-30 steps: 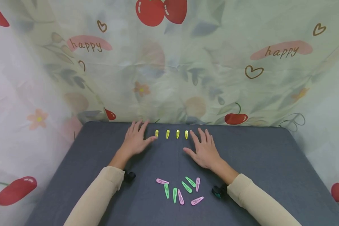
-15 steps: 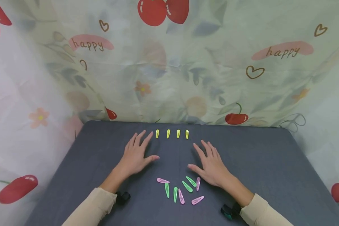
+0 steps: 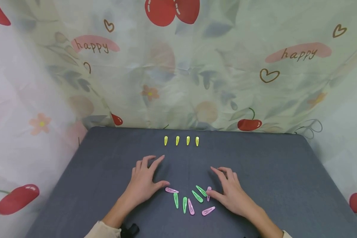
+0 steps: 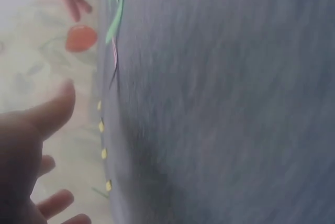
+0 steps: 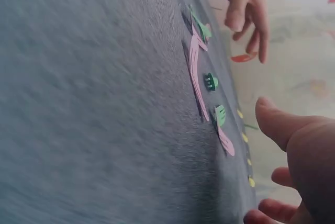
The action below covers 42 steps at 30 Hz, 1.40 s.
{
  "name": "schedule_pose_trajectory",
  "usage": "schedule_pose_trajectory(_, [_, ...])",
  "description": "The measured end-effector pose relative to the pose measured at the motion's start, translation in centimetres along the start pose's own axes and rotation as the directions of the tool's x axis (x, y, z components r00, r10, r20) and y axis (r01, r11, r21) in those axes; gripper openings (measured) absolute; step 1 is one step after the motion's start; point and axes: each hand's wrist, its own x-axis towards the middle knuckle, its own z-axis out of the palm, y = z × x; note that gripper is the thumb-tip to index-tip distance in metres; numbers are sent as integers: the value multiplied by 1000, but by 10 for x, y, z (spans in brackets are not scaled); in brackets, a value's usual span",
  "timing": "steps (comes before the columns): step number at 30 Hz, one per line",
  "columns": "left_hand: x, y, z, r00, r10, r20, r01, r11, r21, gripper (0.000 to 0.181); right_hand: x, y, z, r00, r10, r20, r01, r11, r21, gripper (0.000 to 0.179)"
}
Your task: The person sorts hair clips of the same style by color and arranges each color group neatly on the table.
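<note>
Several pink and green snap hair clips lie loosely grouped near the front middle of the table. My left hand hovers left of them with fingers spread, its thumb near a pink hair clip. On the other side my right hand holds nothing; its thumb overlaps another pink hair clip in the head view, and contact cannot be told. Between the hands lie a green hair clip and a pink hair clip. Both wrist views show the hands above the cloth with nothing in the fingers.
Several yellow hair clips stand in a row near the back edge of the dark grey table. A printed curtain hangs right behind that edge. A thin looped cord is at the back right corner.
Both hands have drawn back from beside the yellow row toward the front, and are now at either side of the pink and green hair clips. The clips have not moved.
</note>
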Motion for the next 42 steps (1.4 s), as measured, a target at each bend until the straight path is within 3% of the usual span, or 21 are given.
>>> schedule_pose_trajectory(3, [-6, 4, 4, 1000, -9, -17, 9, 1000, -14, 92, -5, 5, 4, 1000, 17, -13, -16, 996, 93, 73])
schedule_pose_trajectory(9, [-14, 8, 10, 999, -45, -12, 45, 998, -37, 69, -6, 15, 11, 992, -54, -110, 78, 971, 226, 44])
schedule_pose_trajectory(12, [-16, 7, 11, 998, -70, 10, 70, 992, -109, 55, -4, 16, 12, 992, -56, -113, 82, 965, 248, 36])
schedule_pose_trajectory(16, [-17, 7, 12, 994, -96, 50, 104, 970, -218, 39, -1, 14, 12, 997, -8, -74, 27, 966, 256, 28])
schedule_pose_trajectory(21, [-16, 7, 14, 988, -120, 100, 143, 951, -273, 31, -2, 12, 14, 996, 13, -90, 7, 976, 218, 25])
schedule_pose_trajectory(29, [-13, 6, 19, 981, -147, 130, 179, 940, -291, 29, -7, 11, 16, 992, 1, -129, 23, 982, 190, 25])
schedule_pose_trajectory(42, [-15, 10, 22, 984, -141, 105, 159, 967, -196, 24, -5, 10, 17, 993, 9, -120, 13, 983, 183, 24])
